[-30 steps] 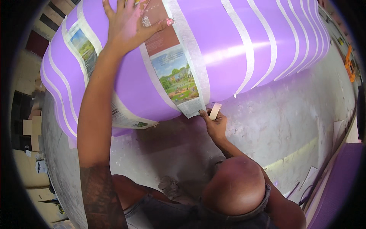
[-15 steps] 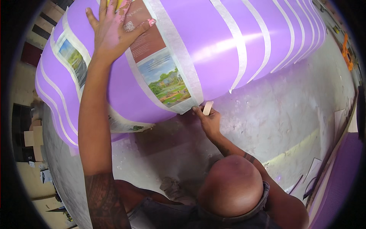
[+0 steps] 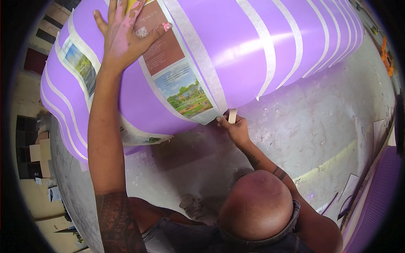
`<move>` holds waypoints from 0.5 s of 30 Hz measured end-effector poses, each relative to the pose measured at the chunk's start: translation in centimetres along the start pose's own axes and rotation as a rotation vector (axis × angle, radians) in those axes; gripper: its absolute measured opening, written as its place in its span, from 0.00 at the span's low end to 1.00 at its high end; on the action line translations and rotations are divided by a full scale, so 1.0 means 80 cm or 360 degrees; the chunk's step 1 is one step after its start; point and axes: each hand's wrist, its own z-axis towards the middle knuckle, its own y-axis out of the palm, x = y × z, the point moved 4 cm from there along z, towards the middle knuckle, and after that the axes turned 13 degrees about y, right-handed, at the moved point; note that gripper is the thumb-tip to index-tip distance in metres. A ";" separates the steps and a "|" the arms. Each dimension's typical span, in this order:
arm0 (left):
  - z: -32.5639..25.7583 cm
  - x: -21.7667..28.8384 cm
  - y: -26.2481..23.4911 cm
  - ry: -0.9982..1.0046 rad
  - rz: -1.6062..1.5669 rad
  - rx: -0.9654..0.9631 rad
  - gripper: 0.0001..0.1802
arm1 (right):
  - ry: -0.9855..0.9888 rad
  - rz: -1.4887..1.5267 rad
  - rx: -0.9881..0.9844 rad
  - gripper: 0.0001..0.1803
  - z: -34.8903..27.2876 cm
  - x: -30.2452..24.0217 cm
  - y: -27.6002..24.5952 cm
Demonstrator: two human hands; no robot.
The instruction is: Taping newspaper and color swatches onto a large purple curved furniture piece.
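A large, curved purple body (image 3: 236,80) fills the upper part of the view, banded with strips of pale masking tape (image 3: 268,55). My left hand (image 3: 124,40) lies spread on a printed page (image 3: 162,59) stuck along it, fingers apart, with pink paint on its skin. At the page's lower corner, by the body's near edge, my right hand (image 3: 238,130) is closed on a cream roll of masking tape (image 3: 232,116), seen edge-on. Its thumb and finger meet the taped corner. A second page (image 3: 80,63) is taped farther left. My left fingertips are cut off by the frame.
Below the body lies a grey, stained floor (image 3: 303,122). Cardboard boxes (image 3: 41,152) stand at the far left. An orange object (image 3: 386,59) is at the far right, above a purple ribbed panel (image 3: 377,202). A shoe (image 3: 192,204) shows near the bottom.
The tape roll and my right hand have shifted slightly right, and the roll stands a little more upright. My left hand stays on the page.
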 end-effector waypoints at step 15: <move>-0.001 0.004 0.011 -0.0090 0.0067 -0.0022 0.51 | -0.0061 -0.0006 -0.0073 0.07 0.011 -0.004 -0.004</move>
